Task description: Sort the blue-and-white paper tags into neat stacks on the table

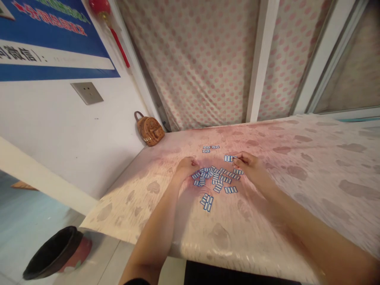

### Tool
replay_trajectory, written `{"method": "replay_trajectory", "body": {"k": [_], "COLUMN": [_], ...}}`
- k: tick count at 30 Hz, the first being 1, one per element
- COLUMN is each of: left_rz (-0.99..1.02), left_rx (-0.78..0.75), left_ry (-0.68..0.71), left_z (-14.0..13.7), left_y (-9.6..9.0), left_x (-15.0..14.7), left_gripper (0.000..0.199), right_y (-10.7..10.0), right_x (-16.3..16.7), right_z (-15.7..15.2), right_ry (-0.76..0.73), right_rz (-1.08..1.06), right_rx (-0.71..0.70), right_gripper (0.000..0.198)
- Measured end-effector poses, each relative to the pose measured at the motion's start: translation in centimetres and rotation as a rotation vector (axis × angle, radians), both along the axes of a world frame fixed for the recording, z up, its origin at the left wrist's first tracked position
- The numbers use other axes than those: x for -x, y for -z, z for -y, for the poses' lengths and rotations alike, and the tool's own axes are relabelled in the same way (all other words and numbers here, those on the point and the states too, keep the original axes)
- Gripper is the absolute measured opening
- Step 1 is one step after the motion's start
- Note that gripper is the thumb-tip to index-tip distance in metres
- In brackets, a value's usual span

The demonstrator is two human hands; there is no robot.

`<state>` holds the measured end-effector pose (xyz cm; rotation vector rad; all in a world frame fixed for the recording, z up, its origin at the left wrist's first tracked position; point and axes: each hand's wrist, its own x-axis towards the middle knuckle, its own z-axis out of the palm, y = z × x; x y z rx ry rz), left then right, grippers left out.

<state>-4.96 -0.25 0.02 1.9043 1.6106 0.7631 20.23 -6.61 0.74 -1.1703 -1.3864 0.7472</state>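
Note:
A loose pile of small white rectangular pieces [218, 176] with blue borders, like labels or stickers, lies on the patterned table. My right hand [247, 163] pinches one blue-bordered white piece [228, 158] at its right end, at the pile's upper right. At the upper left edge of the pile is my left hand [186, 166], its fingers curled together; whether anything small is between them I cannot make out. Beyond the pile, a few pieces [206, 151] lie apart in a small group. Nearer to me are some overlapping pieces [208, 202].
The table [118, 206] has a glossy cover with leaf-like marks. A small brown backpack [151, 130] stands at its far left corner by the wall. On the floor at left is a dark-rimmed bin [71, 241]. A dotted curtain [202, 59] hangs behind the table.

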Motion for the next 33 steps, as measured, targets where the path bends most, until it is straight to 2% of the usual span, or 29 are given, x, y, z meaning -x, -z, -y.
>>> {"method": "replay_trajectory", "body": {"k": [3,6,13,17,22,27,33], "left_rz": [-0.110,-0.150,-0.065,0.179,0.526,0.787,0.875], "left_rx": [0.027,0.025,0.078,0.032,-0.021,0.070,0.179], "left_ry": [0.053,0.131,0.139,0.052,-0.040,-0.015,0.097], "left_z": [0.1,0.3,0.2,-0.2,0.1,2.1,3.9], "left_y": [0.0,-0.2,0.0,0.0,-1.3,-1.6,-1.3], "left_x": [0.4,0.0,-0.5,-0.1,-1.0,-4.1,-6.7], "left_gripper": [0.024,0.020,0.007,0.006,0.003,0.011,0.022], "right_y": [0.2,0.4,0.1,-0.2,-0.5,-0.4,0.1], "right_x": [-0.1,-0.1,0.1,0.2,0.5,0.9,1.0], "right_z": [-0.1,-0.1,0.0,0.2,0.6,0.6,0.5], "right_ry": [-0.021,-0.021,0.000,0.007,0.016,-0.064,-0.083], "right_rz": [-0.005,0.002,0.009,-0.018,-0.025,-0.064,-0.046], "right_rx": [-0.009,-0.014,-0.012,-0.008,-0.010,0.000,-0.017], "right_gripper": [0.016,0.015,0.014,0.015,0.015,0.017,0.018]}}
